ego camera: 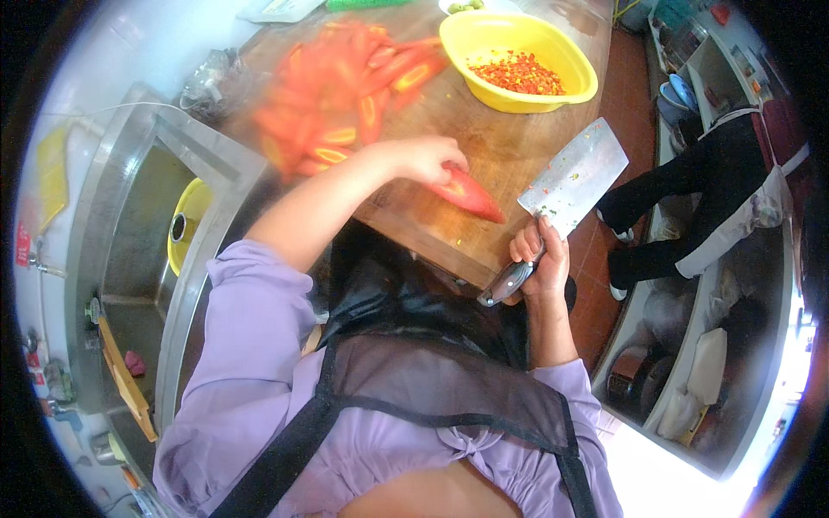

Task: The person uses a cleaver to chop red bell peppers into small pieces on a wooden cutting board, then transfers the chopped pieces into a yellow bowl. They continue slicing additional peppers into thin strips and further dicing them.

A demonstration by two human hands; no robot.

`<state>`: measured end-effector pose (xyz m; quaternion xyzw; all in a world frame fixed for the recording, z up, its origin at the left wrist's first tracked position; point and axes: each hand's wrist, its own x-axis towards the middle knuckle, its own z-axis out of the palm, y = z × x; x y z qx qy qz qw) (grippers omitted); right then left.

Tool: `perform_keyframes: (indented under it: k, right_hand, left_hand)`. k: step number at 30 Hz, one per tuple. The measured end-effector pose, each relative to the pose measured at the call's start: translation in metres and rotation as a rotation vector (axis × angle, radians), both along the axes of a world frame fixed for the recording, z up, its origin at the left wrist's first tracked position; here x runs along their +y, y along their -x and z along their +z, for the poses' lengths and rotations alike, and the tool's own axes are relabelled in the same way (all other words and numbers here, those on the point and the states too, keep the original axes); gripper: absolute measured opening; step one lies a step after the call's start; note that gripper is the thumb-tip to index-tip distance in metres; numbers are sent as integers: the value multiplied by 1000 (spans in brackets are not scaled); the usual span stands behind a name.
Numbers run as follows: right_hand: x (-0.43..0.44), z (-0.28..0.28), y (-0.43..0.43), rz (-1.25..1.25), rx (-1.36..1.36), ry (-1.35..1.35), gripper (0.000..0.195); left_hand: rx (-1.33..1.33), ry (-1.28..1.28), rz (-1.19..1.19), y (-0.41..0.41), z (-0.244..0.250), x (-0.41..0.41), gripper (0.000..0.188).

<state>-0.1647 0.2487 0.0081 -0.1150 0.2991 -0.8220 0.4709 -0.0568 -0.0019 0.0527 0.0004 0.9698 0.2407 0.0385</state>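
My left hand [435, 160] is closed on the upper end of a red pepper piece [469, 197], which lies slanting on the wooden board [421, 233] near its front edge. In my right hand [541, 256] is the dark riveted handle of a cleaver [576, 178]. Its broad blade points up and away, raised at the board's right side, with small green and red bits stuck to it. A large pile of cut red peppers [343, 84] covers the far left of the board, partly blurred. Beyond the hands, a yellow plastic basin [518, 97] holds chopped red pepper [518, 74].
A steel sink [136, 220] with a yellow basin [188, 223] inside stands at the left. A crumpled plastic bag [210, 81] lies beside the pile. At the far edge is a white bowl [482, 6]. Another person [725, 188] stands at the right by shelves [686, 362].
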Motion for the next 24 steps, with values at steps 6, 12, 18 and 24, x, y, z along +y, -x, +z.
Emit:
perform_keyframes:
  k: [6, 12, 18, 24]
  right_hand:
    - [4, 5, 3, -12, -13, -32, 12]
    - [1, 7, -3, 4, -12, -26, 15]
    - [1, 5, 0, -3, -12, -16, 13]
    - [1, 1, 3, -13, 5, -43, 12]
  left_hand:
    - [249, 71, 377, -59, 13, -32, 48]
    - [65, 555, 561, -138, -9, -23, 54]
    - [167, 478, 594, -119, 10, -28, 40]
    - [405, 175, 259, -49, 5, 26, 25]
